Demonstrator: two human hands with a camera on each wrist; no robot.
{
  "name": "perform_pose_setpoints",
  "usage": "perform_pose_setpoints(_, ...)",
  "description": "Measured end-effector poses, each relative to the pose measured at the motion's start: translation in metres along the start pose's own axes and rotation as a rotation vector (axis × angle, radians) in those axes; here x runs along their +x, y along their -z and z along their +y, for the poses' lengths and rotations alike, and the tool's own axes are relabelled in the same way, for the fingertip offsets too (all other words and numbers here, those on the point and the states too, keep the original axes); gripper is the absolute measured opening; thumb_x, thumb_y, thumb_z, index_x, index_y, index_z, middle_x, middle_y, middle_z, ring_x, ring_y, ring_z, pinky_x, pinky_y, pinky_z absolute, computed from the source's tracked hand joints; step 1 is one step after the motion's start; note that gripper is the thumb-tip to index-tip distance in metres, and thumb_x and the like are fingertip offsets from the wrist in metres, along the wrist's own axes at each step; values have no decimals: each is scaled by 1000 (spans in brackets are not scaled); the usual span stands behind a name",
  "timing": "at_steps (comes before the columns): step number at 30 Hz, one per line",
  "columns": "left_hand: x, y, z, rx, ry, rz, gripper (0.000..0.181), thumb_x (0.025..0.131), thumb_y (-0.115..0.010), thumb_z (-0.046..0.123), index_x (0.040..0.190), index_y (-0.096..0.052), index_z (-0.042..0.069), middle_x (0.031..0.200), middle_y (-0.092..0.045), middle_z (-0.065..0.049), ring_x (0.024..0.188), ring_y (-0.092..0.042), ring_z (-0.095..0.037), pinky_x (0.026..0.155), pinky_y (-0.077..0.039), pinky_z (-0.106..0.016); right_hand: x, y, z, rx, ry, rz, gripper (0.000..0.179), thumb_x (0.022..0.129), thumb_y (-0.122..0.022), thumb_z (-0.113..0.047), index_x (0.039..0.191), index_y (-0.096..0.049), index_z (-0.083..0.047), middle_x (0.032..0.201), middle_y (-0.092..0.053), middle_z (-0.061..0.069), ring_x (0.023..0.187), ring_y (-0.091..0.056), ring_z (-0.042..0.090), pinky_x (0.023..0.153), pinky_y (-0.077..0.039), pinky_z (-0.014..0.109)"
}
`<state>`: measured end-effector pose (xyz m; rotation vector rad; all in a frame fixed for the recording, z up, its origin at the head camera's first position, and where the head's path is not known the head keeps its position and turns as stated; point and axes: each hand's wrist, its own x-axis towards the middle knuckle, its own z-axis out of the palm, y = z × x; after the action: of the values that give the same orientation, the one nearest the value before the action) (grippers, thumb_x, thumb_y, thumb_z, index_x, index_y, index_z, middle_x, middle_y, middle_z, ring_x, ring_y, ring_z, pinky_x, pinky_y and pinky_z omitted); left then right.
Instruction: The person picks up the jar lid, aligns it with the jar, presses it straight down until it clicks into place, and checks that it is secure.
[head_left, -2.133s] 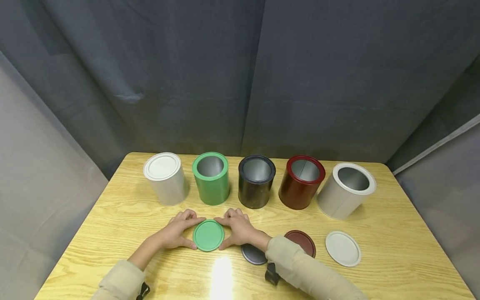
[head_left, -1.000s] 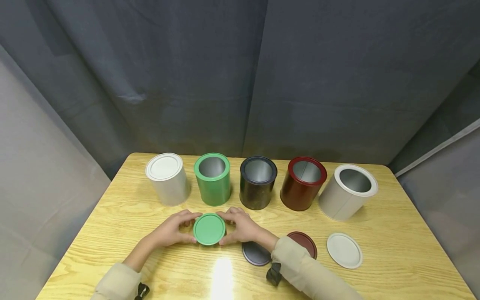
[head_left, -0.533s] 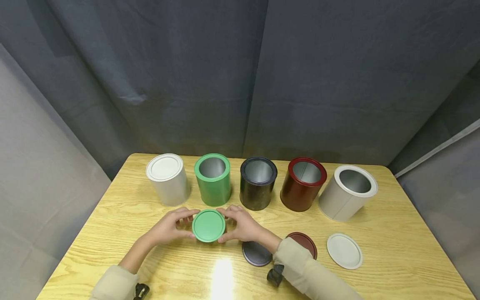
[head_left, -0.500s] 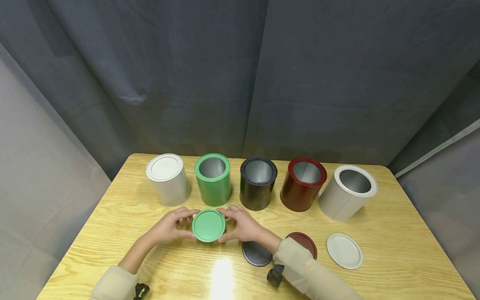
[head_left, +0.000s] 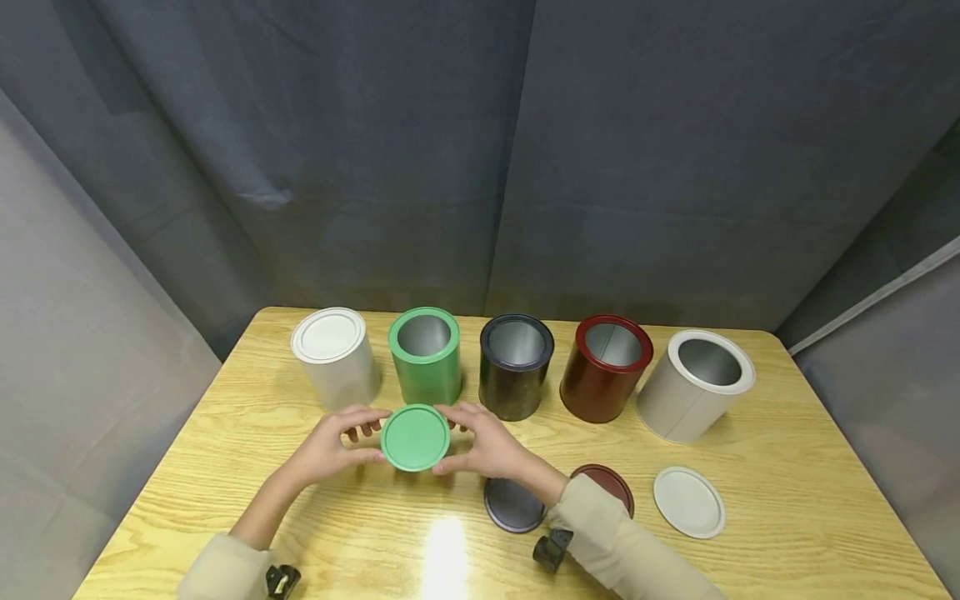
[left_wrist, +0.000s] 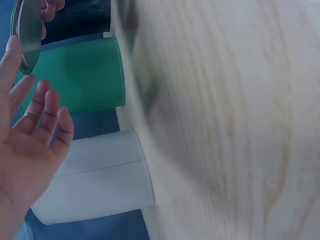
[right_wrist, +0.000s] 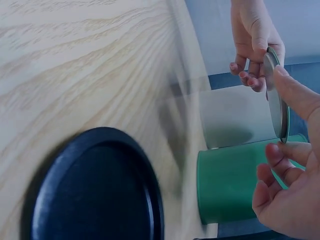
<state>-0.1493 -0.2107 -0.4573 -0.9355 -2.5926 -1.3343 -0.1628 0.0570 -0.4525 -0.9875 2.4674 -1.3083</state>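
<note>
Both hands hold a round green lid (head_left: 416, 438) by its rim, raised above the table in front of the open green can (head_left: 424, 367). My left hand (head_left: 337, 442) pinches the left edge between thumb and fingers, and my right hand (head_left: 483, 446) does the same at the right edge. In the left wrist view the lid (left_wrist: 30, 35) shows its metal underside, and the other fingers of the left hand (left_wrist: 30, 150) curl loosely below it. From the right wrist view, the lid (right_wrist: 274, 95) stands between the right hand (right_wrist: 295, 185) and the left hand (right_wrist: 255, 40).
A white can (head_left: 337, 367) with its lid on stands far left. Open black (head_left: 513, 387), dark red (head_left: 600, 387) and white (head_left: 682, 400) cans line the back. Black (head_left: 513, 507), dark red (head_left: 611, 485) and white (head_left: 688, 502) lids lie in front; the right arm partly covers two.
Over these frames both hands have lifted the green lid off the table and carried it up and slightly toward the green can. The cans and the other lids have stayed in place.
</note>
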Motion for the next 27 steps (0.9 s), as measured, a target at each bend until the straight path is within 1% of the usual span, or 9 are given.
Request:
perform_pose_setpoints(1, 1, 1, 2, -10, -8, 13, 48, 66, -79, 7, 110, -61, -4, 86, -59, -8, 74, -53, -22, 60, -44, -31, 0, 1, -2, 3, 2, 7, 78, 66, -81, -30, 133, -47, -8, 99, -52, -1, 97, -48, 27, 81, -40, 47)
perform_pose_setpoints(3, 3, 5, 16, -24, -22, 34, 46, 65, -78, 3, 107, -61, -7, 85, -59, -11, 73, -52, -24, 59, -44, -31, 1, 2, -4, 5, 3, 17, 77, 67, -81, -30, 133, -47, -8, 96, -50, -2, 95, -47, 27, 80, -40, 46)
perform_pose_setpoints(8, 8, 11, 42, -55, -47, 75, 42, 63, -75, -9, 101, -60, -14, 82, -59, -20, 72, -52, -32, 57, -45, -37, 2, 5, -8, 3, 25, 48, 76, 67, -81, -29, 132, -47, -7, 94, -50, -3, 92, -48, 26, 78, -41, 43)
perform_pose_setpoints(12, 9, 13, 44, -56, -68, 96, 41, 63, -74, -10, 102, -60, -15, 81, -58, -16, 72, -52, -32, 57, -45, -36, 3, 7, -12, 7, 43, 77, 76, 67, -81, -27, 132, -48, -5, 93, -50, -3, 90, -48, 28, 75, -41, 41)
perform_pose_setpoints(17, 11, 16, 50, -31, -90, 92, 45, 64, -75, -8, 105, -59, -16, 82, -57, -15, 71, -51, -30, 57, -45, -33, 4, 12, -16, -11, 50, 99, 75, 67, -81, -27, 131, -49, -5, 92, -49, -3, 88, -48, 26, 70, -40, 39)
perform_pose_setpoints(20, 13, 18, 54, -1, -102, 91, 48, 62, -76, -7, 105, -59, -16, 81, -57, -14, 70, -51, -26, 58, -44, -31, 5, 14, -18, -23, 62, 107, 74, 67, -81, -26, 130, -49, -4, 92, -50, -3, 87, -48, 23, 71, -41, 38)
perform_pose_setpoints(22, 14, 18, 57, 18, -107, 94, 49, 61, -78, -6, 105, -59, -16, 80, -56, -10, 70, -50, -23, 58, -44, -30, 6, 16, -20, -26, 72, 111, 74, 67, -81, -26, 130, -49, -4, 92, -50, -2, 87, -47, 22, 72, -42, 38)
perform_pose_setpoints(25, 17, 19, 62, 39, -114, 106, 50, 59, -79, -5, 105, -59, -15, 79, -55, -6, 69, -50, -24, 58, -43, -27, 7, 19, -23, -30, 79, 115, 74, 66, -82, -25, 130, -49, -4, 91, -50, -1, 87, -48, 24, 73, -42, 38)
perform_pose_setpoints(27, 18, 19, 66, 49, -124, 117, 51, 59, -79, -6, 104, -59, -16, 77, -55, -7, 68, -50, -27, 57, -43, -27, 8, 21, -26, -42, 86, 118, 74, 66, -82, -25, 130, -49, -3, 92, -50, 0, 87, -49, 25, 73, -42, 36)
